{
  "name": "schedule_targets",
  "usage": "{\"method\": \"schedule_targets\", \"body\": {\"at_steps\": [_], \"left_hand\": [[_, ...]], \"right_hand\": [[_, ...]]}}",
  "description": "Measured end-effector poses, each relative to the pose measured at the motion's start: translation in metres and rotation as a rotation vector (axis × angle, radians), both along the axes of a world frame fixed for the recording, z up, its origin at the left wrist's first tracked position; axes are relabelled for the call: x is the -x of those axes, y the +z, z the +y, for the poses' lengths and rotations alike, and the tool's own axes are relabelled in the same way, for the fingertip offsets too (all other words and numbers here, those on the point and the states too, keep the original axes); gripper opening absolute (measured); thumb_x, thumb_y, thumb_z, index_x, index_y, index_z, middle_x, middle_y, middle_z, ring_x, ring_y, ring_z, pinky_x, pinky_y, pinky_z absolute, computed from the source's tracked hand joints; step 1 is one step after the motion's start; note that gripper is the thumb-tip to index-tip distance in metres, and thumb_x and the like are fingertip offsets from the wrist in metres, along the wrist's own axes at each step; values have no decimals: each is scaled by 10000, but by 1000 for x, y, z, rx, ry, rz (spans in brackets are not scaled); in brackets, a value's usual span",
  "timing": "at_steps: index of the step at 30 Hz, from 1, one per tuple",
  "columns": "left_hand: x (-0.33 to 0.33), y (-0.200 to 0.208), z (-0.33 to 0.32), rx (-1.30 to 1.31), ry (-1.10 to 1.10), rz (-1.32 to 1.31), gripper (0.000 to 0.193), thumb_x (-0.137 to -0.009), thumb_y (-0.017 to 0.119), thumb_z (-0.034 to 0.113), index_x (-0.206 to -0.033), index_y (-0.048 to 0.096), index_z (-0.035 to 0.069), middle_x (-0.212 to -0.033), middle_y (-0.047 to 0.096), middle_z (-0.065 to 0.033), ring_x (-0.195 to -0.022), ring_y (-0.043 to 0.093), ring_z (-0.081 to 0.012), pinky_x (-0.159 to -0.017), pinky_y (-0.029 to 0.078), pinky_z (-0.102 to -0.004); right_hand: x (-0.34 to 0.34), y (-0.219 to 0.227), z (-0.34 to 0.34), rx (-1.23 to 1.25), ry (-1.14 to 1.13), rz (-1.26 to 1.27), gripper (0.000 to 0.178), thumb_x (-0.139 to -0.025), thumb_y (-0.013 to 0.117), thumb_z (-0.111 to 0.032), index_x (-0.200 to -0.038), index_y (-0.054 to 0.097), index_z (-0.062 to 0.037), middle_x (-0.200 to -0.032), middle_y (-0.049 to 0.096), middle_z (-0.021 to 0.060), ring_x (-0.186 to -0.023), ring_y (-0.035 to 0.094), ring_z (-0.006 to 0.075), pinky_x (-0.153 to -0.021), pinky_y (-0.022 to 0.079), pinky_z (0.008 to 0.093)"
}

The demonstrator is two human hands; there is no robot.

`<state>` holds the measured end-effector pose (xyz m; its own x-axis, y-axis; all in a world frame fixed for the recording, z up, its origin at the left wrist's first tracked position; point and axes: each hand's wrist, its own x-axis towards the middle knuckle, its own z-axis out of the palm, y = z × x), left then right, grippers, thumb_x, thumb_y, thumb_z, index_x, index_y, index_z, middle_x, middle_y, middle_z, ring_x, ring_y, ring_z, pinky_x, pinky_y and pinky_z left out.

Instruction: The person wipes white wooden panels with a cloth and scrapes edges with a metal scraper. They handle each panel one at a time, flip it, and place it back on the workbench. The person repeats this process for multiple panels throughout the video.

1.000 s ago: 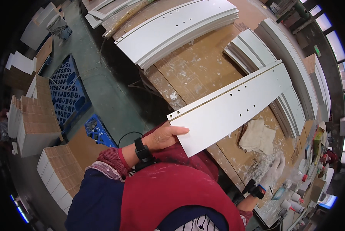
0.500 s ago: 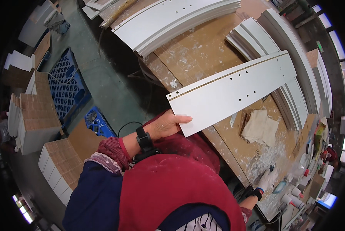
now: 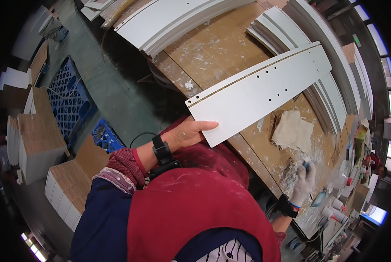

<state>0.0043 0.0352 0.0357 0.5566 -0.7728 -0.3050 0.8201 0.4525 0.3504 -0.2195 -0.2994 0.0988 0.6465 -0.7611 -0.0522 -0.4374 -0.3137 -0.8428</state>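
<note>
My left hand, bare, grips the near left corner of a long white board, its thumb on the top face. The board has a narrow brown groove along its far long edge and several small dark holes. Its far right end overlaps a stack of white panels. My right hand wears a whitish glove and is closed over the paint-smeared worktable. A small dark-blue bit shows at its fingertips, too small to name. Between the board and my right hand lies a folded cream cloth.
More white panels are stacked at the table's far left. Bottles and other small items crowd the right edge. On the floor at left stand a blue pallet and board stacks with brown tops.
My right hand has moved away from the bottles, up toward the cloth. The board stays in my left hand, with the whole view shifted slightly.
</note>
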Motion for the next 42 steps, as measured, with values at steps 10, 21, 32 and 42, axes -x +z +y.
{"method": "schedule_targets", "body": {"at_steps": [10,21,32,42], "left_hand": [[4,-4,-7,-3,-10,-91,519,-821,613,9,-1296,404,27,-1254,500,-113,-1152,509,-229,-1004,408,-380],[6,2,-11,22,0,-110,542,-808,647,36,-1294,407,24,-1243,512,-114,-1144,514,-216,-978,434,-366],[4,-1,-12,56,21,-95,536,-799,644,14,-1286,422,17,-1240,520,-115,-1146,517,-217,-987,429,-356],[6,-7,-11,28,24,-68,532,-811,625,5,-1300,419,38,-1248,520,-89,-1157,510,-209,-991,422,-362]], "right_hand": [[-89,32,171,312,891,-25,295,-733,687,-153,-1007,619,-66,-744,594,107,-662,590,283,-562,468,356],[-99,32,203,383,862,26,195,-746,671,-175,-925,621,-116,-674,563,87,-595,584,265,-526,462,366],[-100,35,198,252,870,15,203,-736,670,-125,-936,641,-113,-696,587,109,-643,591,273,-571,476,347],[-128,50,158,158,669,-120,298,-719,655,30,-1014,629,4,-892,567,87,-750,538,150,-655,434,251]]}}
